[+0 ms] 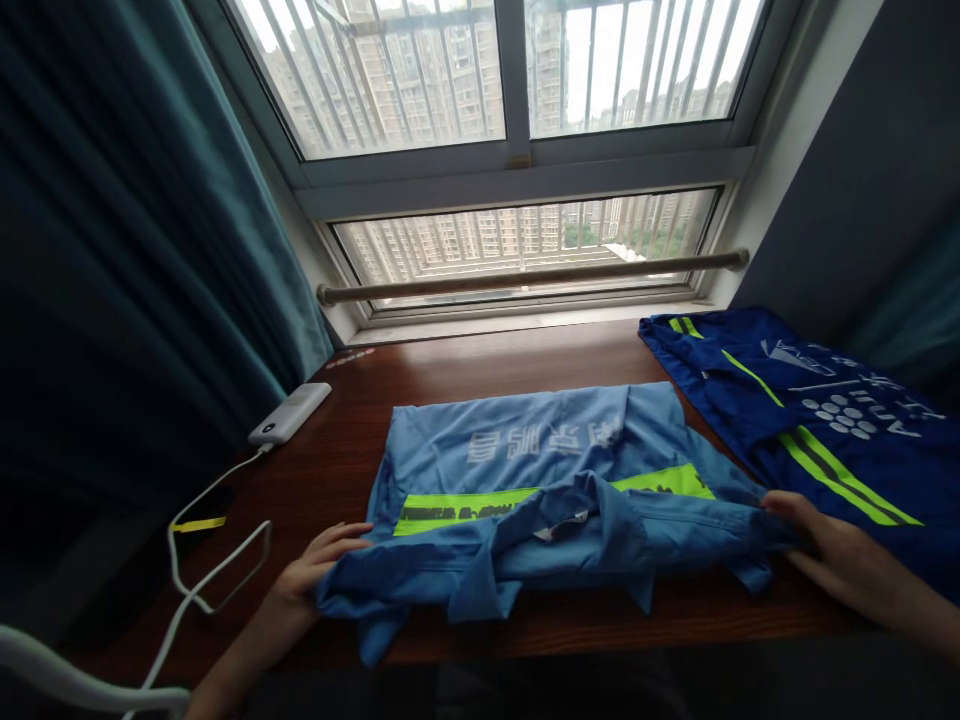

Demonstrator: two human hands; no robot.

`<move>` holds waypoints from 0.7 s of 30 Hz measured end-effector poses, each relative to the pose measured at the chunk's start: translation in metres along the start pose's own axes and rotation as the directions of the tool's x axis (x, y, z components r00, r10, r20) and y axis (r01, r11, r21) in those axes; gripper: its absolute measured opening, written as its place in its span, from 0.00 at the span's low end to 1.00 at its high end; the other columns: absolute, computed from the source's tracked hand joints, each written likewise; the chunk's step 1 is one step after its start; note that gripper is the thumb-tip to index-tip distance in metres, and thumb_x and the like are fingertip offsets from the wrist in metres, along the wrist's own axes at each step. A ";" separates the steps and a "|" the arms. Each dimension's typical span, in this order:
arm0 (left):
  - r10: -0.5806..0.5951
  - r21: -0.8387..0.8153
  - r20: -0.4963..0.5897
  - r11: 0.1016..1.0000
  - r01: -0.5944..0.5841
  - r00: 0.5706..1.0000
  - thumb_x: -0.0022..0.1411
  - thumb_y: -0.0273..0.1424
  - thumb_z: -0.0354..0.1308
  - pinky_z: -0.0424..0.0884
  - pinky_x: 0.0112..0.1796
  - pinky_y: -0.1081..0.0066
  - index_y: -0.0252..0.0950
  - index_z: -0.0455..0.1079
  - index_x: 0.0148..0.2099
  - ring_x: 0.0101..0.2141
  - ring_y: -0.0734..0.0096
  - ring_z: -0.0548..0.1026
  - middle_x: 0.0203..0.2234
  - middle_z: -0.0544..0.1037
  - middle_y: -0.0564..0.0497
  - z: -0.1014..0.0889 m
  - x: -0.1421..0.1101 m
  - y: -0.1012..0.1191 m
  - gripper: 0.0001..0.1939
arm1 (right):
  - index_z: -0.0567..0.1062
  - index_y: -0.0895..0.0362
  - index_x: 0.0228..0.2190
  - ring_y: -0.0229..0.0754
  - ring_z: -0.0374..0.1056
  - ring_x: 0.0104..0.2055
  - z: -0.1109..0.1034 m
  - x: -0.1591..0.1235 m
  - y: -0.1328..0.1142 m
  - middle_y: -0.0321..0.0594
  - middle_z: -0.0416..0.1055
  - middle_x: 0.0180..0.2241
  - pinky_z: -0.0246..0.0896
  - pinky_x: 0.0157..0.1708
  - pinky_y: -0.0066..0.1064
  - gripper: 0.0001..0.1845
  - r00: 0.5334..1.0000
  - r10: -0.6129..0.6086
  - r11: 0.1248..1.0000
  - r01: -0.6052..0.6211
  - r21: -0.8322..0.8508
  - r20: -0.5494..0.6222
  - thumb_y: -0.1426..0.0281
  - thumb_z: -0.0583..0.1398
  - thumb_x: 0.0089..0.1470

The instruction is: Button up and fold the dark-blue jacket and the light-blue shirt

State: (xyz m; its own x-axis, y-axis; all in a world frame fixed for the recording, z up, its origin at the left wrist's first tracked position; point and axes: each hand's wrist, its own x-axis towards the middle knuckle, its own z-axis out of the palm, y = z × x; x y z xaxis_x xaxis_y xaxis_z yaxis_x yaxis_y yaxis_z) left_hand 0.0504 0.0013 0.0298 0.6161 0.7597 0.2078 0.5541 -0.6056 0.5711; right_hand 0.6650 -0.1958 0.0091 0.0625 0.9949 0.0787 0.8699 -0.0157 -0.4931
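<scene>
A light blue work shirt point(547, 480) with a neon yellow stripe and grey lettering lies partly folded on the dark wooden table point(450, 370). My left hand point(315, 565) rests at the shirt's near left corner, thumb under the cloth and fingers stretched over its edge. My right hand point(817, 545) lies at the shirt's right end, fingers extended onto the folded sleeve; whether it pinches the cloth is unclear.
A dark blue garment point(825, 420) with yellow stripes and white print lies at the right. A white power bank point(289, 412) sits at the left with its white cable point(210, 560) looping toward the near edge. Teal curtains point(135, 250) and a window rail point(525, 277) bound the table.
</scene>
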 end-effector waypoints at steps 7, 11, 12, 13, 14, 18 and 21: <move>0.026 0.113 0.103 0.993 -0.037 0.994 0.52 0.33 0.57 0.59 0.48 0.63 0.42 0.73 0.39 0.39 0.62 0.71 0.35 0.76 0.50 -0.008 0.019 0.035 0.10 | 0.71 0.50 0.44 0.48 0.64 0.45 -0.024 0.040 -0.049 0.41 0.68 0.41 0.60 0.44 0.37 0.22 0.963 -0.200 0.978 0.207 -0.024 0.178 0.72 0.55 0.44; -0.062 -0.064 -0.092 0.996 0.056 0.994 0.53 0.30 0.53 0.65 0.35 0.72 0.36 0.69 0.32 0.32 0.67 0.70 0.29 0.73 0.50 -0.019 0.065 0.064 0.05 | 0.76 0.54 0.30 0.43 0.65 0.31 -0.057 0.081 -0.066 0.41 0.68 0.29 0.61 0.32 0.32 0.11 0.961 -0.162 0.975 0.120 0.188 0.225 0.67 0.55 0.46; -0.099 -0.096 -0.213 0.992 0.080 0.972 0.53 0.29 0.53 0.65 0.34 0.73 0.35 0.68 0.33 0.31 0.68 0.69 0.29 0.72 0.51 -0.022 0.077 0.069 0.05 | 0.77 0.54 0.29 0.43 0.65 0.30 -0.068 0.092 -0.067 0.41 0.67 0.28 0.61 0.31 0.32 0.11 0.974 -0.147 0.968 0.105 0.229 0.173 0.65 0.56 0.46; -0.132 -0.117 -0.334 0.988 0.098 0.933 0.52 0.29 0.53 0.65 0.32 0.74 0.35 0.67 0.33 0.30 0.69 0.68 0.28 0.71 0.52 -0.025 0.087 0.073 0.05 | 0.77 0.55 0.28 0.43 0.64 0.31 -0.079 0.100 -0.067 0.42 0.67 0.29 0.61 0.31 0.32 0.11 0.987 -0.129 0.959 0.099 0.265 0.098 0.64 0.57 0.45; -0.162 -0.127 -0.445 0.985 0.117 0.880 0.52 0.28 0.53 0.65 0.31 0.74 0.35 0.67 0.33 0.29 0.71 0.67 0.27 0.70 0.53 -0.027 0.095 0.074 0.05 | 0.77 0.55 0.28 0.44 0.65 0.33 -0.088 0.107 -0.066 0.43 0.67 0.30 0.61 0.32 0.32 0.11 0.994 -0.112 0.949 0.102 0.298 0.017 0.63 0.59 0.43; -0.223 -0.108 -0.649 0.973 0.202 0.728 0.48 0.28 0.56 0.64 0.26 0.76 0.36 0.66 0.29 0.24 0.73 0.65 0.21 0.69 0.55 -0.023 0.085 0.060 0.03 | 0.77 0.52 0.30 0.48 0.65 0.41 -0.094 0.099 -0.058 0.42 0.70 0.38 0.61 0.41 0.34 0.09 0.976 -0.027 0.927 0.106 0.360 -0.218 0.66 0.61 0.42; -0.180 -0.084 -0.335 0.983 0.161 0.925 0.46 0.29 0.58 0.69 0.31 0.72 0.37 0.70 0.29 0.27 0.67 0.71 0.24 0.74 0.53 -0.008 0.044 0.037 0.04 | 0.78 0.47 0.32 0.51 0.67 0.42 -0.060 0.063 -0.042 0.39 0.72 0.38 0.60 0.46 0.38 0.12 0.994 -0.053 0.947 0.080 0.310 -0.093 0.70 0.59 0.43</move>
State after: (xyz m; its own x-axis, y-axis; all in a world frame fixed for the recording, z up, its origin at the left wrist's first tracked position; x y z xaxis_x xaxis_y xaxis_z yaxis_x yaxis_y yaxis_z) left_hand 0.0935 0.0136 0.0664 0.2822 0.8912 0.3552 0.5973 -0.4529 0.6618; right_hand 0.6614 -0.1381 0.0866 0.0613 0.9808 0.1850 0.6771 0.0953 -0.7297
